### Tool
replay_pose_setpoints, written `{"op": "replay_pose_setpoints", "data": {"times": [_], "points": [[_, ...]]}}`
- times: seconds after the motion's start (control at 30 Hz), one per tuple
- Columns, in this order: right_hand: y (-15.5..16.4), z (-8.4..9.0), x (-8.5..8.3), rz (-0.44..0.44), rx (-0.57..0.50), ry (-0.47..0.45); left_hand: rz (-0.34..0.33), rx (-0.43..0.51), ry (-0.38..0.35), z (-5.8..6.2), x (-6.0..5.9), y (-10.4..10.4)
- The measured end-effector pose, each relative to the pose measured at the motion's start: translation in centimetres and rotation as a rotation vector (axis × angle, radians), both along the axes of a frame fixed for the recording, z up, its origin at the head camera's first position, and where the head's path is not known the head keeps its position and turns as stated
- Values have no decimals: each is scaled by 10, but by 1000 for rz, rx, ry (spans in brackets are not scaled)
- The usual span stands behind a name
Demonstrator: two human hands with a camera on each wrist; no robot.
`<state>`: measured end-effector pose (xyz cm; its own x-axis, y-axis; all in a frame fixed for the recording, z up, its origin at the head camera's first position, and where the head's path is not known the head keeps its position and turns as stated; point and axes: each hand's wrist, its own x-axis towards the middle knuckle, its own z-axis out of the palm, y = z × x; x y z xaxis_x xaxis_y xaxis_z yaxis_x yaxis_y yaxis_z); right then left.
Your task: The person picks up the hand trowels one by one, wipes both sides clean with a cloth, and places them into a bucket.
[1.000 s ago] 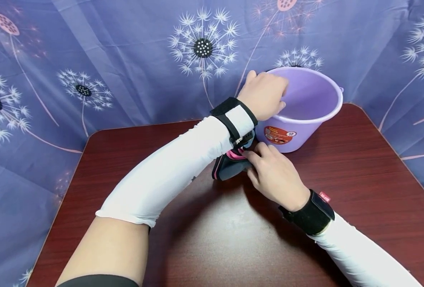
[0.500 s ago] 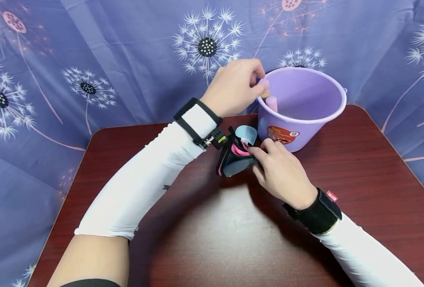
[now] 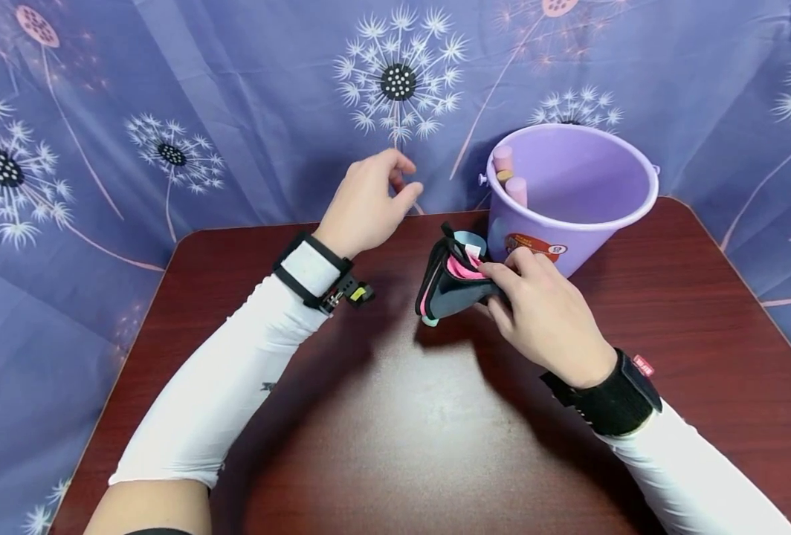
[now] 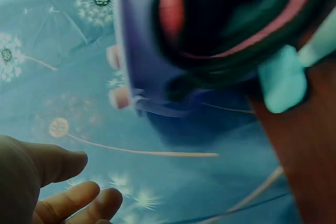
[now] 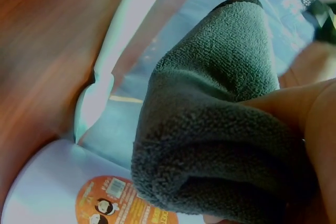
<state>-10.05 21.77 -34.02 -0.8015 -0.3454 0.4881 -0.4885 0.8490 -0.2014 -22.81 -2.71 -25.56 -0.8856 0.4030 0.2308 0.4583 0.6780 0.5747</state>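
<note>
My right hand (image 3: 546,316) grips a folded fuzzy dark grey cloth (image 3: 459,293) with black edging, a pink inner layer and a small white tag. The right wrist view shows the plush cloth (image 5: 205,114) bunched beside my thumb. Beneath it on the table lies a pale mint tool (image 5: 123,30) with a tube handle and flattened head; from above, only its light blue head end (image 3: 470,239) and a bit of handle peek out. My left hand (image 3: 369,200), holding nothing, hovers left of the cloth, fingers loosely bent.
A purple bucket (image 3: 532,215) stands behind the right hand at the table's back edge. Two pink rounded ends (image 3: 516,192) and a tan piece stick up inside its left rim. A dandelion-print curtain (image 3: 268,111) hangs behind the dark red table (image 3: 395,446).
My left hand has let go of a pink end at the bucket's rim and drawn back left. The right hand keeps its grip on the cloth, now slightly raised, uncovering the tool's handle end.
</note>
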Motion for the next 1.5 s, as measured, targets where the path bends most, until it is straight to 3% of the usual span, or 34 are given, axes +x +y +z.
{"op": "replay_pose_setpoints", "data": {"times": [0.27, 0.47, 0.6, 0.8, 1.03, 1.13, 1.3, 1.37, 1.5], "points": [[2, 5, 0, -12, -14, 3, -4, -4, -91, -57, 12, -14], [3, 5, 0, -19, -20, 15, -1, -58, -158, -105, 26, -3], [3, 5, 1, -21, -21, 17, 6, -93, -189, -126, 35, 9], [4, 8, 2, -34, -26, 16, 7, -147, -198, -143, 44, 24], [5, 9, 2, -28, -26, 24, 7, -188, -145, -154, 50, 33], [5, 9, 2, -25, -26, 29, 17, -169, -111, -184, 37, 35], [5, 9, 2, -24, -26, 30, 15, -162, -107, -189, 33, 34], [5, 9, 2, -21, -26, 32, 10, -173, -108, -174, 38, 32], [5, 9, 2, -23, -25, 29, 32, -207, -95, -182, 31, 27]]}}
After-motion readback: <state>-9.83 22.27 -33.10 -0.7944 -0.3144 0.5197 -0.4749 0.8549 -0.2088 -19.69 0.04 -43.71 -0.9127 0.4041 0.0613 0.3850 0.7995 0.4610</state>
